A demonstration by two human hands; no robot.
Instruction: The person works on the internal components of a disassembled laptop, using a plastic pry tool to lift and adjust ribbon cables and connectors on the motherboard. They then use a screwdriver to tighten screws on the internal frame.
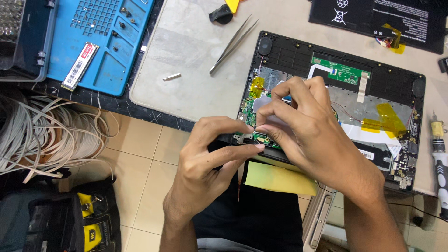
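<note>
An opened black laptop base [387, 84] lies on a grey mat [196, 70], its green circuit boards and yellow tape patches exposed. My left hand [210, 154] pinches the near left edge of the base, thumb and forefinger at the board's front edge. My right hand [303, 126] rests over the left part of the board, fingertips pressed together on a small part there; what they grip is hidden. A yellow sheet [275, 179] hangs below the laptop's front edge.
Metal tweezers [233, 44] and a small silver bit [171, 77] lie on the mat. A blue parts tray [100, 42] with a memory stick [80, 65] sits at the left. A screwdriver [438, 158] lies at the right, a black battery pack [378, 14] behind, coiled white cable [42, 135] below left.
</note>
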